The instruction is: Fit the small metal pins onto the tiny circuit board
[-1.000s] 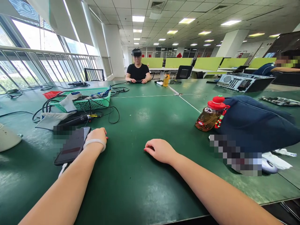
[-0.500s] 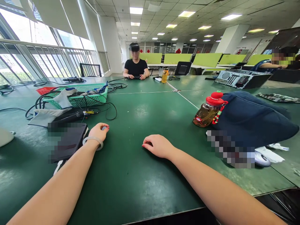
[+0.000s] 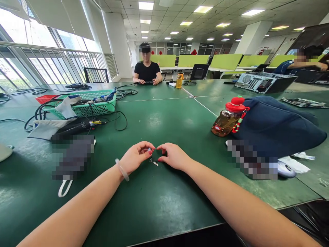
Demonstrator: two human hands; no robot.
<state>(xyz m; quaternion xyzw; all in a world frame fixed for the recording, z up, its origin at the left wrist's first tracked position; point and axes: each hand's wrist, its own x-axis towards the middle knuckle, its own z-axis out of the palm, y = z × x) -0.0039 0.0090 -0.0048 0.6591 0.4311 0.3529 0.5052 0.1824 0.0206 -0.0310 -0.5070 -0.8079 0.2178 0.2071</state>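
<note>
My left hand (image 3: 136,157), with a pale bracelet (image 3: 122,169) at the wrist, has its fingers closed round a small bluish-grey object (image 3: 149,149) that is too small to name. Just to its right, my right hand (image 3: 172,156) is bent with a gap between thumb and forefinger, and nothing shows in that gap. The fingertips of both hands nearly meet above the green table (image 3: 164,202). Small whitish bits (image 3: 155,164) lie on the table just below the fingertips.
Left are a green basket (image 3: 96,109) with cables and gloves, a black pouch (image 3: 70,129) and a dark power bank or phone (image 3: 77,154). Right are a red-lidded bottle (image 3: 226,120), a navy bag (image 3: 275,127) and a mouse (image 3: 285,169). A person (image 3: 147,70) sits opposite.
My left hand has moved right from beside the dark device to my right hand. Small whitish bits now show on the table. My right hand's thumb and forefinger have parted.
</note>
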